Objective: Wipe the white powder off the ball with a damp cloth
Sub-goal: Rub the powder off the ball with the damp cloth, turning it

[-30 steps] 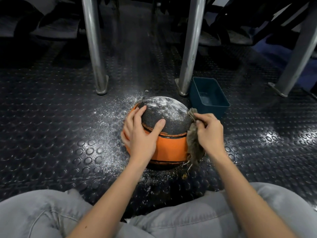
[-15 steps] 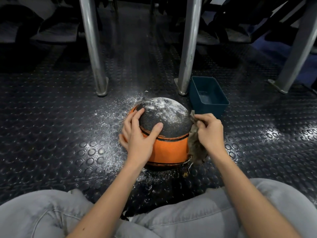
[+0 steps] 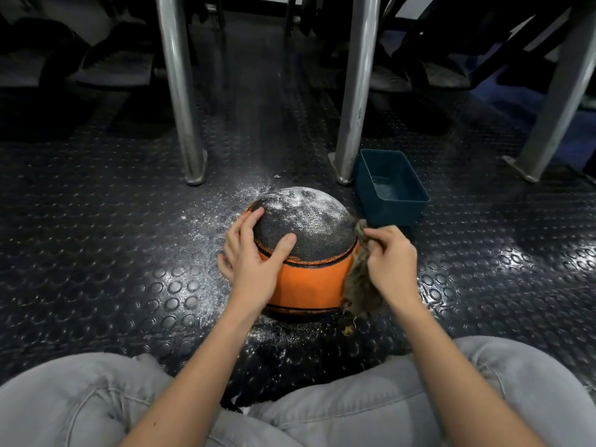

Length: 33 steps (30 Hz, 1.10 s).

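left hand (image 3: 251, 262) on ball (image 3: 308, 280) | right hand (image 3: 391, 257) grips cloth (image 3: 360, 287) against ball's right

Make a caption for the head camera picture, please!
Left hand steadies a powder-dusted ball while the right hand holds a cloth beside it.

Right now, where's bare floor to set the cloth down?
Free: studded black floor right of the right hand, nearside of the teal plastic tub. Crowded: between orange-and-black ball, tub and steel leg; white powder left of it.
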{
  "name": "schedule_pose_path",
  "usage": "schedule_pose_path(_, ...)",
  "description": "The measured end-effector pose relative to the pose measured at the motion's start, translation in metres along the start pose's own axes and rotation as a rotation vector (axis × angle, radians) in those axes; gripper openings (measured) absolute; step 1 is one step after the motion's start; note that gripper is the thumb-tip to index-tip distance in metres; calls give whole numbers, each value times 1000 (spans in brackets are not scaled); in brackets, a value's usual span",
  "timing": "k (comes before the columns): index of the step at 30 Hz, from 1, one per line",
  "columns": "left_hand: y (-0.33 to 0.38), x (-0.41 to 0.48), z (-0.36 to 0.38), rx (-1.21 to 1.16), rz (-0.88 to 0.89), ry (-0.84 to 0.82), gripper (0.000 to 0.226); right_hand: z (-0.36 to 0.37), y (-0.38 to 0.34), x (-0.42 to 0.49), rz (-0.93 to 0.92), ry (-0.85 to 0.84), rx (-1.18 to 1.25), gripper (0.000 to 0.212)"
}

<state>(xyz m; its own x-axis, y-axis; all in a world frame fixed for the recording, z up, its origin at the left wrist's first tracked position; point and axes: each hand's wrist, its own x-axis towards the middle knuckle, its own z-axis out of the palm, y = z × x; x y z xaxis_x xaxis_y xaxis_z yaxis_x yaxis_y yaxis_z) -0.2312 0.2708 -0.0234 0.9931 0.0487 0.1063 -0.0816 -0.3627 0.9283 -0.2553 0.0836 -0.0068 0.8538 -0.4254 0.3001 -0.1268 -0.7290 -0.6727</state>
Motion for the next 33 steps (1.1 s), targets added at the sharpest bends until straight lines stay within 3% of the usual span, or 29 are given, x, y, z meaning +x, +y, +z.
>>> schedule_pose_path(2, 0, -1, -1, 2, -4, -8, 72, -5, 1, 7, 87, 12, 17, 28)
schedule_pose_path(3, 0, 0, -1, 1, -8, -13, 73, -8, -5, 8, 35, 64, 14, 28)
schedule_pose_path(6, 0, 2, -3, -9, -18, -26, 72, -19, -34, -2, -274, 242, 51, 26)
schedule_pose_path(9, -2, 8, -8, -16, -13, -42, 69, -7, -34, -28, -466, 143, 44, 29)
schedule_pose_path(12, -5, 15, -15, -48, -34, -96, 58, 8, -9, -28, -393, 51, -18, 30)
schedule_pose_path(14, -9, 16, -16, -89, -35, -105, 53, 5, -1, -18, -190, 113, 0, 32)
schedule_pose_path(16, -11, 15, -17, -119, -32, -82, 52, -5, -6, -10, -110, 250, 52, 31)
schedule_pose_path(19, -13, 17, -18, -155, -63, -73, 52, -13, -27, -18, -325, 331, 97, 30)
schedule_pose_path(21, -15, 21, -20, -182, -71, -71, 49, -6, -29, -26, -463, 222, 78, 31)
schedule_pose_path(22, -16, 23, -21, -195, -73, -73, 47, 1, -22, -27, -441, 140, 43, 31)
schedule_pose_path(24, -18, 25, -22, -221, -81, -77, 48, 12, 0, -18, -207, 16, 16, 34)
schedule_pose_path(26, -19, 26, -23, -245, -84, -69, 54, 13, 13, -7, 46, 5, 40, 35)
schedule_pose_path(27, -19, 25, -24, -258, -83, -64, 56, 10, 14, -5, 88, 41, 46, 34)
schedule_pose_path(30, -20, 25, -27, -316, -86, -63, 58, 0, -14, -9, -134, 164, 44, 31)
schedule_pose_path(33, -18, 25, -28, -332, -91, -85, 62, 4, -39, -25, -441, 110, 72, 32)
